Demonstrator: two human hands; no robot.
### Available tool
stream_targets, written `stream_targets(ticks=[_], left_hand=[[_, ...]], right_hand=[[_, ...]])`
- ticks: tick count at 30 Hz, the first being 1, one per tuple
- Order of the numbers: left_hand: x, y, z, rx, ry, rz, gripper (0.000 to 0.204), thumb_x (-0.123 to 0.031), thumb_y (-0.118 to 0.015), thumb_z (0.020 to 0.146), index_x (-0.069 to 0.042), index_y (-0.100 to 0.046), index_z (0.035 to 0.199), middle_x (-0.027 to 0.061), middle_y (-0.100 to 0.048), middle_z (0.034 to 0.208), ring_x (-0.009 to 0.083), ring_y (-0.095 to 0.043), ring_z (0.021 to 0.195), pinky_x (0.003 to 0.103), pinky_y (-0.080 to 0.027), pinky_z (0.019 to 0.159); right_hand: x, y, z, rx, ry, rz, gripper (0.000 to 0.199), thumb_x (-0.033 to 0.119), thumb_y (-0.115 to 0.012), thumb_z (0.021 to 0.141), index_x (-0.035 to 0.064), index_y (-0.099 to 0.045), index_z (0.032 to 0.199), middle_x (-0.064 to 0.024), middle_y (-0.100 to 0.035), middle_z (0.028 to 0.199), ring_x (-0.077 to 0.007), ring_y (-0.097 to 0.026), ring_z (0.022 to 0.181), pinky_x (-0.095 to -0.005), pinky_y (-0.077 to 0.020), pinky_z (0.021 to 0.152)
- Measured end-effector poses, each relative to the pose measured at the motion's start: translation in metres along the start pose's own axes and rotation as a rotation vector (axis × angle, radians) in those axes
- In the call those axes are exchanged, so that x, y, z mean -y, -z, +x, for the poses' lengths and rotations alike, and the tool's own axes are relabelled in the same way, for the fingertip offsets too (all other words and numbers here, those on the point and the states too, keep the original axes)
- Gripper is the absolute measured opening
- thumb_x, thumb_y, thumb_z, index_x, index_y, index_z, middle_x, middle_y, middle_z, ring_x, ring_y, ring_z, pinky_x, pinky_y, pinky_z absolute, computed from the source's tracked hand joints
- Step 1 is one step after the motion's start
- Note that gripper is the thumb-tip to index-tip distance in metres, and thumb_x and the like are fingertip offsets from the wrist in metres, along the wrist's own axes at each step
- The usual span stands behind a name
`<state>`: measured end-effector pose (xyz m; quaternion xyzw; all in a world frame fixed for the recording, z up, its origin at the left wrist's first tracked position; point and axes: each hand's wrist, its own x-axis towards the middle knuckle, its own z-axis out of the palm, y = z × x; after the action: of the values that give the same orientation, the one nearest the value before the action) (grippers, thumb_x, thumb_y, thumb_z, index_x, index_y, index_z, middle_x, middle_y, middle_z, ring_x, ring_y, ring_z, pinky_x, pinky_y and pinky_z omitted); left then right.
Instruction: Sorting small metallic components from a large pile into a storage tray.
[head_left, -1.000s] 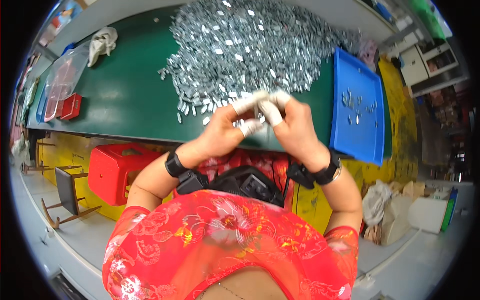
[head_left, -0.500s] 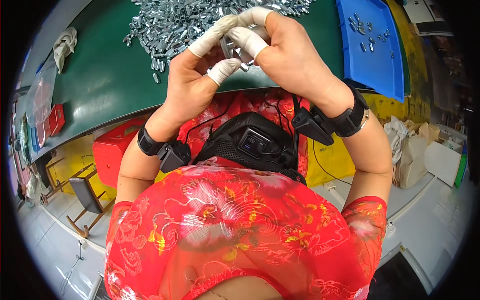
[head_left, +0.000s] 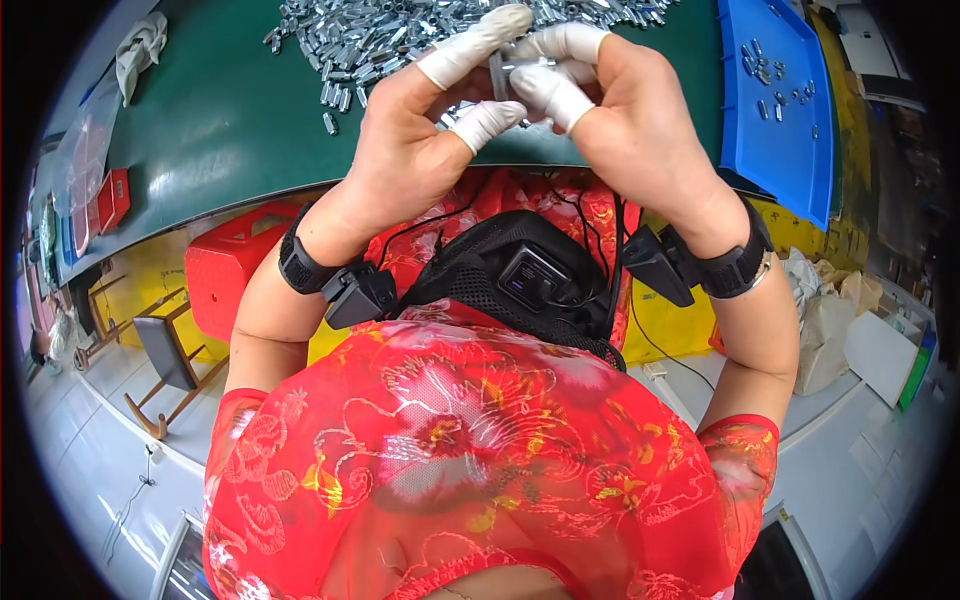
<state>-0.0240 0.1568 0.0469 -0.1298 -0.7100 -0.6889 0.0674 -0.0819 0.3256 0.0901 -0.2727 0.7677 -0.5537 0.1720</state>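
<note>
Over the table's near edge, my two hands meet, with white finger cots on several fingertips. Between the index finger and thumb of my left hand (head_left: 405,140) a thin grey disc-like piece (head_left: 499,76) stands edge-on; its full shape is hidden. My right hand (head_left: 640,125) is closed in a pinch on a small shiny metal piece (head_left: 535,64), its end close against the grey piece. Whether the two are joined I cannot tell. Beyond my hands lies a large heap of small silvery metal fittings (head_left: 370,45), partly covered by my fingers.
The green tabletop (head_left: 230,130) holds a crumpled white cloth (head_left: 138,55) and a red bin (head_left: 114,200) at left. At right, a blue tray (head_left: 775,140) contains several metal fittings. Below are a red plastic stool (head_left: 230,270) and a black bag (head_left: 500,270) on my lap.
The view has shifted slightly, so table and tray sit further right. My left fingers have spread a little apart, and the grey piece and metal piece show more plainly between my hands.
</note>
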Motion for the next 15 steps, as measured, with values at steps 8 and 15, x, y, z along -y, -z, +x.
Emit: stream_targets(ticks=[8, 15], left_hand=[[0.002, -0.002, 0.001, 0.068, -0.127, 0.086, 0.054, 0.008, -0.056, 0.081, 0.001, -0.037, 0.131, 0.0138, -0.039, 0.136, 0.0212, -0.045, 0.117, 0.033, -0.041, 0.095], [0.002, 0.009, 0.0, 0.042, 0.117, -0.031, 0.052, -0.005, -0.058, 0.085, -0.002, -0.037, 0.133, 0.0117, -0.053, 0.117, 0.0156, -0.056, 0.095, 0.03, -0.044, 0.087]], right_hand=[[-0.003, 0.013, 0.002, 0.18, -0.141, -0.036, 0.03, 0.028, -0.05, 0.092, 0.0005, -0.06, 0.085, 0.0019, -0.056, 0.061, -0.0029, -0.05, 0.057, -0.0169, -0.039, 0.051], [-0.022, 0.032, -0.027, 0.528, -0.342, 0.065, 0.039, 0.033, -0.046, 0.093, 0.0001, -0.052, 0.113, -0.008, -0.06, 0.093, -0.0121, -0.056, 0.086, -0.0244, -0.0443, 0.077]])
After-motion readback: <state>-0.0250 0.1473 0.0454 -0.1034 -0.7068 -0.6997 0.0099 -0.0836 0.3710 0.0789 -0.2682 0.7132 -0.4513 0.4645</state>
